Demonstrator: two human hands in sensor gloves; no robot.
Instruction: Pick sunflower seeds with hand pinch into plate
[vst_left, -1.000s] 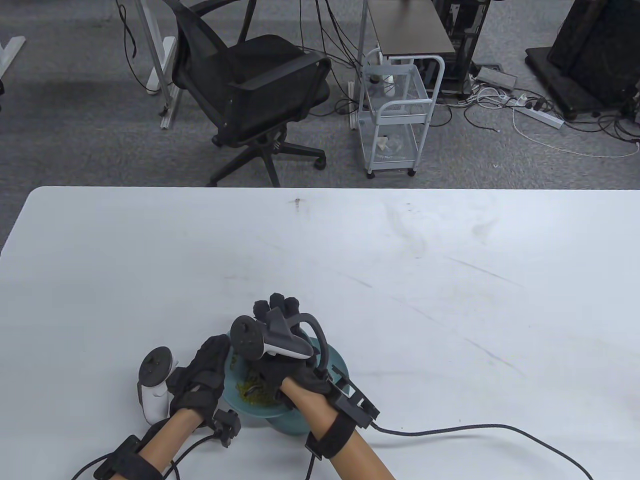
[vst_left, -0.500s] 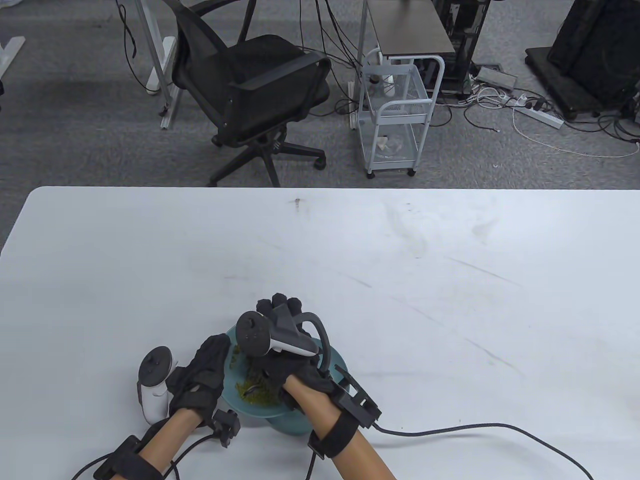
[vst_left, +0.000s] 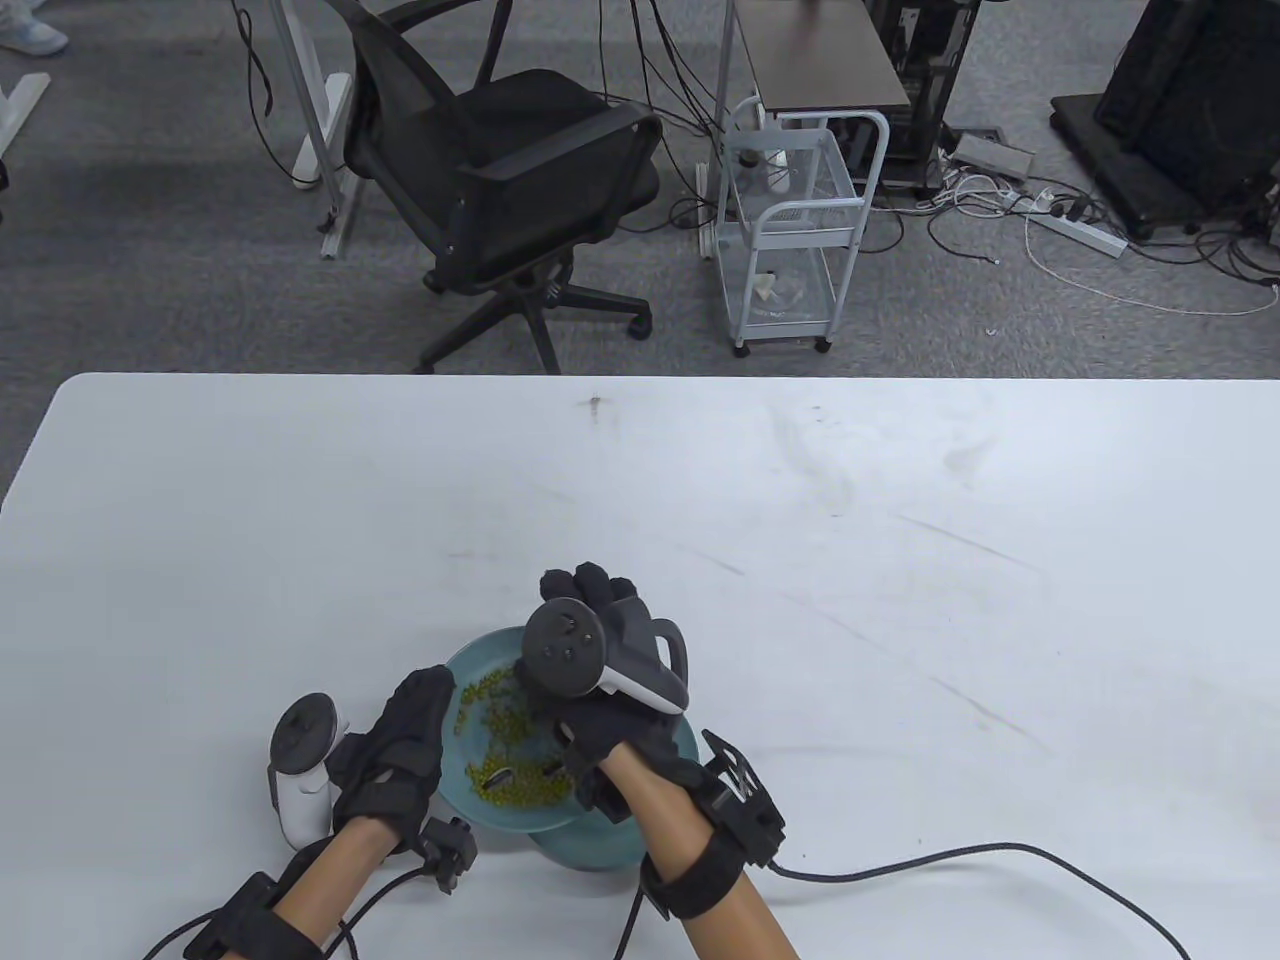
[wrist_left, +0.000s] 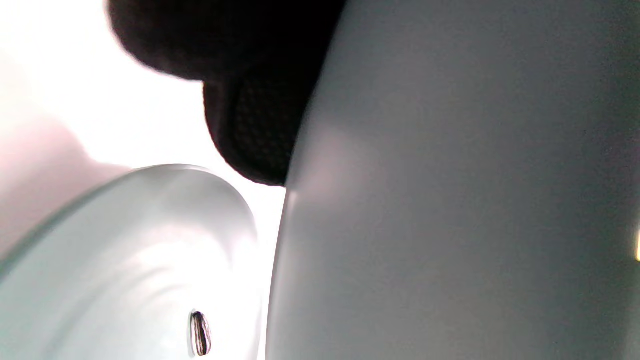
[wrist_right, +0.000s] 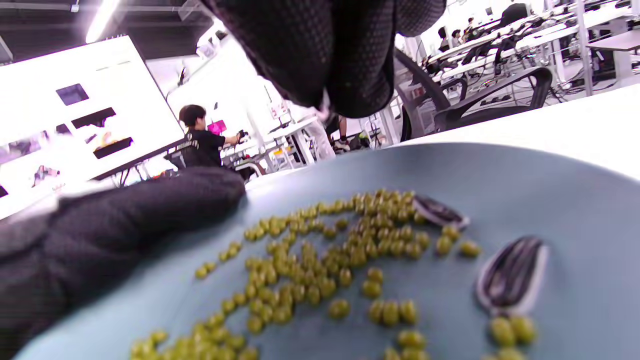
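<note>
White tabletop (vst_left: 900, 560) carries everything, all of it near the front edge. Teal upper plate (vst_left: 470, 665) sits tilted, overlapping a second teal plate (vst_left: 600, 850) that peeks out below and to its right. On the upper plate lies a loose scatter of small round green beans (vst_left: 500, 720), and among them a few sunflower seeds (wrist_right: 510, 275): flat, teardrop-shaped, black with pale stripes and a whitish rim. In the right wrist view the nearest seed lies flat with its long axis running from the lower left up to the right, and a second seed (wrist_right: 440, 211) lies beyond it at the edge of the bean pile, long axis slanting down to the right. The left wrist view shows one more striped seed (wrist_left: 200, 333) lying alone on a pale plate surface, its long axis upright in that view. The left hand (vst_left: 400, 745) rests against the upper plate's left rim, fingers laid along it. The right hand (vst_left: 600, 720) hovers above the beans with fingertips (wrist_right: 325, 60) drawn close together; something pale shows between them, but whether it is a seed cannot be told.
</note>
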